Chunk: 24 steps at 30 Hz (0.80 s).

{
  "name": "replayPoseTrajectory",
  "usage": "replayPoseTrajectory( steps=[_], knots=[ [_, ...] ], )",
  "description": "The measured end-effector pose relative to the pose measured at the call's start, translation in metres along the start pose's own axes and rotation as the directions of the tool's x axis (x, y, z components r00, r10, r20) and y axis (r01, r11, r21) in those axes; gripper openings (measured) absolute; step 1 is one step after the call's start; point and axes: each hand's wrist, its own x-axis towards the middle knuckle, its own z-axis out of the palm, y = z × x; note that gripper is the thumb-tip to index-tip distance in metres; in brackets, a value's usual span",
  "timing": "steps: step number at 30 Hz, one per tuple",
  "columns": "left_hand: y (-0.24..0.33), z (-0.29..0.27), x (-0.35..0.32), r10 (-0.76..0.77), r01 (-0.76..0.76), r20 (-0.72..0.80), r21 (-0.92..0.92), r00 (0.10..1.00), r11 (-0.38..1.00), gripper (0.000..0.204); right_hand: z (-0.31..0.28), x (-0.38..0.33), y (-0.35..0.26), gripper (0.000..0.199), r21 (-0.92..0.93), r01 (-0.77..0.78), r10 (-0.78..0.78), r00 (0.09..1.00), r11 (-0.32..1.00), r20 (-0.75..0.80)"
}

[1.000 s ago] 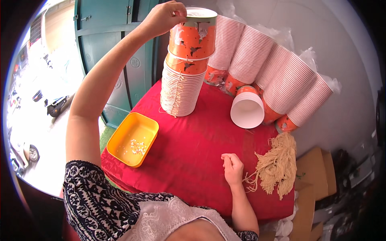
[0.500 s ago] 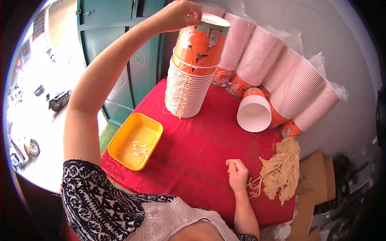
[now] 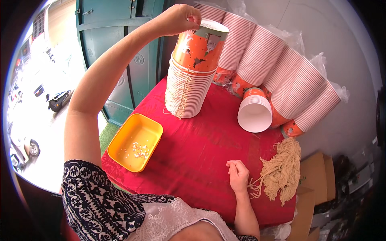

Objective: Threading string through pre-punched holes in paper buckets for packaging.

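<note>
Where teal doors (image 3: 120, 52) stand, cup stacks (image 3: 189, 88) crowd a red-clothed table (image 3: 201, 152).

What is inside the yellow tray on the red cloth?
The yellow tray holds a scatter of small pale bits on its floor; what they are is too small to tell.

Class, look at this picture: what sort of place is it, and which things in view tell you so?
Probably a small roadside workshop for assembling paper cups: a tall stack of orange paper cups with strings on a red-clothed table, a bundle of cream string, and parked vehicles outside.
</note>
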Motion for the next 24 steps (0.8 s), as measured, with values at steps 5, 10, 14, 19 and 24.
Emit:
replayPoseTrajectory(
  steps=[5,10,14,19,24],
  knots=[
    [-0.002,0.002,-0.003,0.009,-0.010,-0.010,-0.031,1.000,0.999,0.014,-0.001,0.000,-0.003,0.015,-0.009,-0.003,0.003,1.000,1.000,0.011],
    [0.000,0.005,-0.007,0.021,-0.022,-0.062,-0.012,0.998,1.000,0.015,-0.001,-0.001,-0.002,0.015,-0.009,-0.011,0.011,1.000,1.000,0.017],
    [0.004,0.011,-0.015,0.020,-0.023,-0.134,-0.016,0.991,1.000,0.013,-0.001,-0.002,-0.005,0.014,0.011,0.004,-0.004,1.000,1.000,0.014],
    [-0.014,0.017,-0.042,0.250,-0.270,-0.376,0.000,0.892,0.963,0.024,-0.002,-0.002,-0.005,0.014,0.002,0.006,-0.006,1.000,1.000,0.016],
    [-0.116,0.013,-0.075,-0.138,0.343,-0.435,0.439,0.890,0.831,0.034,-0.002,-0.002,-0.005,0.016,0.024,-0.007,0.006,0.999,1.000,0.032]
  ],
)
